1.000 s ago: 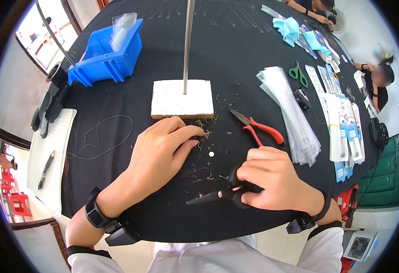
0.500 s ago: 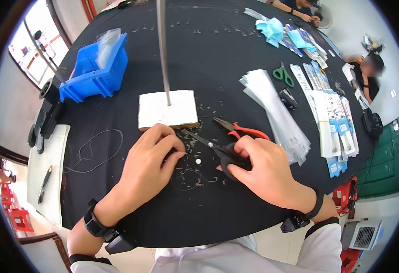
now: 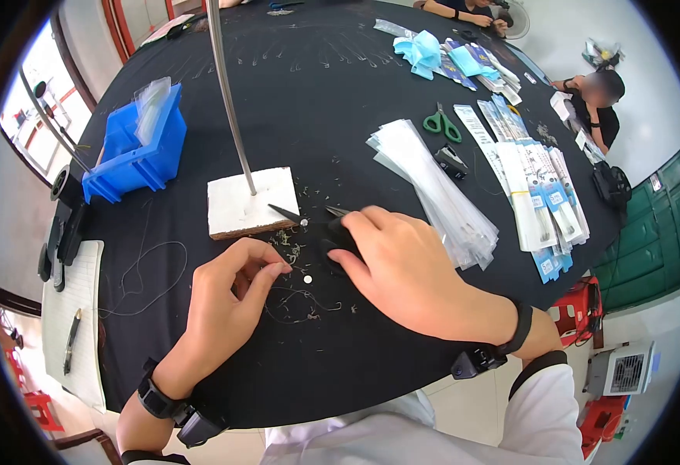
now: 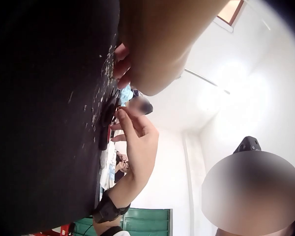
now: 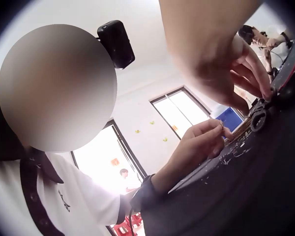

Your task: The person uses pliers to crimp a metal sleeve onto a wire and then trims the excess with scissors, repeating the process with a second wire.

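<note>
My left hand [image 3: 231,291] is raised just in front of the white block, thumb and forefinger pinched together. A tiny thin piece [image 5: 222,125] shows at those fingertips; its kind I cannot tell. My right hand [image 3: 406,275] is spread over black-handled scissors [image 3: 287,215], fingertips at the handles. In the right wrist view, a handle loop [image 5: 259,121] sits low over the cloth, clear of the fingers. The scissors' blades point toward the block. Pliers [image 3: 337,211] show only their tip beside the right hand, their red handles hidden under it. A thin line with a small hook [image 3: 339,305] lies between the hands.
A metal rod [image 3: 233,116] rises from the white block [image 3: 235,201]. Small clippings [image 3: 297,252] and a white disc [image 3: 307,279] lie before it. Clear plastic sleeves [image 3: 440,201], green-handled scissors [image 3: 442,124] and packets [image 3: 537,190] are right; a blue bin [image 3: 142,159] stands left.
The right hand has carried the scissors forward and lowered them by the block and pliers, its fingers loosening. The left hand has drawn back slightly from the clippings. The head view has turned right.
</note>
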Motion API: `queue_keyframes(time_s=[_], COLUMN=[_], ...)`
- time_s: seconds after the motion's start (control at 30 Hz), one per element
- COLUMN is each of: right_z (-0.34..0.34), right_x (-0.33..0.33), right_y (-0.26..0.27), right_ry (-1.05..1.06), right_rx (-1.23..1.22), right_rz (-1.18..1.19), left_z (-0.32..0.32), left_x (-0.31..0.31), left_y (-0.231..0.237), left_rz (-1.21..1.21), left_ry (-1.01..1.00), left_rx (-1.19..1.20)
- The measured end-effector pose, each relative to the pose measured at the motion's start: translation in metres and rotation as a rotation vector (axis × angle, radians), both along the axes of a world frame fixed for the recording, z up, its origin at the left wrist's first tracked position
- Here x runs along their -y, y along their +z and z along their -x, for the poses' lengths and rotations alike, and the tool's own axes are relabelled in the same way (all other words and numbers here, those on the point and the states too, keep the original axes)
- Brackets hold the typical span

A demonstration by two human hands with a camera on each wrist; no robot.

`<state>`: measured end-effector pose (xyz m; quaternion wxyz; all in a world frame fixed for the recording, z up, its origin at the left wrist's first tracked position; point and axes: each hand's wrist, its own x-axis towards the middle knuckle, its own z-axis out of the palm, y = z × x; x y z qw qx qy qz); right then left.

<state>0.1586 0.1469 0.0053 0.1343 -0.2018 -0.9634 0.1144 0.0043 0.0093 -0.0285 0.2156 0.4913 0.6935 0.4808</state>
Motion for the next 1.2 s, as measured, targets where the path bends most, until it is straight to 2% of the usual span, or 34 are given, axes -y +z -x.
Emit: queue_keyframes(time_s=[0.03,0.1,0.17,0.3,0.6,0.73,1.03,1.2], right_z=[0.001,0.004,0.008,0.010,0.009,0.011,0.007,0.006], right_x=[0.001,0.000,0.003,0.003,0.000,-0.003,-0.003,-0.004], right_y=[-0.001,-0.002,-0.007,-0.014,-0.018,-0.023,-0.030,-0.033], right_ry=[0.036,0.262,0.414,0.480,0.464,0.486,0.445,0.467], right_rx=[-0.073,-0.237,-0.372,-0.343,-0.346,-0.449,-0.426,-0.423], right_rz=[-0.023,0.003,-0.031,-0.111,-0.089,-0.033,0.134,0.105], left_z=[-0.002,-0.004,-0.004,-0.005,-0.005,-0.006,-0.006,-0.006], left_x=[0.001,0.002,0.003,0.004,0.004,0.003,0.003,0.003], left_y=[0.000,0.003,0.008,0.010,0.008,0.011,-0.002,0.002], left_rz=[0.014,0.043,0.083,0.102,0.093,0.090,0.018,0.011], left_ry=[-0.026,-0.086,-0.114,-0.146,-0.159,-0.147,-0.095,-0.104], left_rx=[0.119,0.358,0.400,0.475,0.537,0.481,0.202,0.151])
